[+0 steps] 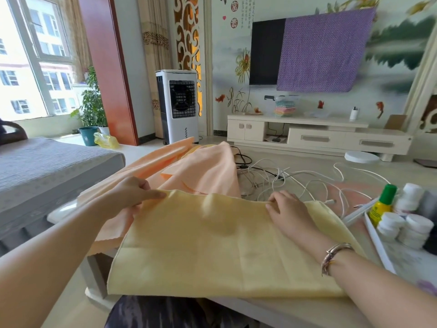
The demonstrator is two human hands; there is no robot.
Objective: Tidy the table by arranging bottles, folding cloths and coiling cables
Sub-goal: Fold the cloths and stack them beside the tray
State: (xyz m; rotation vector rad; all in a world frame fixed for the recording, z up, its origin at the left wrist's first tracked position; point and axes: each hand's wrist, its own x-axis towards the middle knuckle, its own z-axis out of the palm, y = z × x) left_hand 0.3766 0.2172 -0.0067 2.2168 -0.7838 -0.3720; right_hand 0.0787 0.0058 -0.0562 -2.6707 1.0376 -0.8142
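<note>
A yellow cloth lies spread flat on the table in front of me, its near edge hanging over the table's front. My left hand pinches the cloth's far left corner. My right hand pinches the far edge toward the right. Behind it lies a loose heap of peach cloths. A tangle of white cables sprawls to the right of that heap. At the right edge a white tray holds a yellow bottle with a green cap and several white jars.
A grey sofa stands to the left of the table. Beyond are a white air cooler, a TV cabinet and a wall TV partly draped in purple cloth. A black cable lies past the peach cloths.
</note>
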